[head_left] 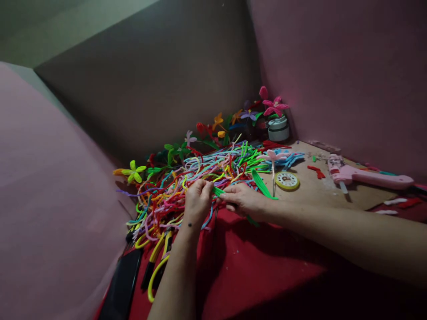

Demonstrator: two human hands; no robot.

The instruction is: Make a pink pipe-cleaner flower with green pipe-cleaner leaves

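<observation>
Between my two hands stretches a bundle of green pipe cleaners (pixel 218 191). My left hand (pixel 199 198) is closed on one end, with the thumb and fingers pinched. My right hand (pixel 243 200) grips the same green piece from the right, and a bit of green shows below that hand. Just beyond my right hand lies a green pipe-cleaner leaf (pixel 262 183). A pale pink pipe-cleaner flower (pixel 272 156) on a thin stem is beside it. Behind both hands spreads a heap of many-coloured pipe cleaners (pixel 207 166).
A roll of yellow tape (pixel 287 181) and a pink glue gun (pixel 370 175) lie on a brown board (pixel 312 189) at right. Yellow-handled pliers (pixel 156 251) and a black phone-like slab (pixel 122 284) are at lower left. Finished flowers (pixel 275 106) line the back. Red cloth (pixel 240 262) covers the front.
</observation>
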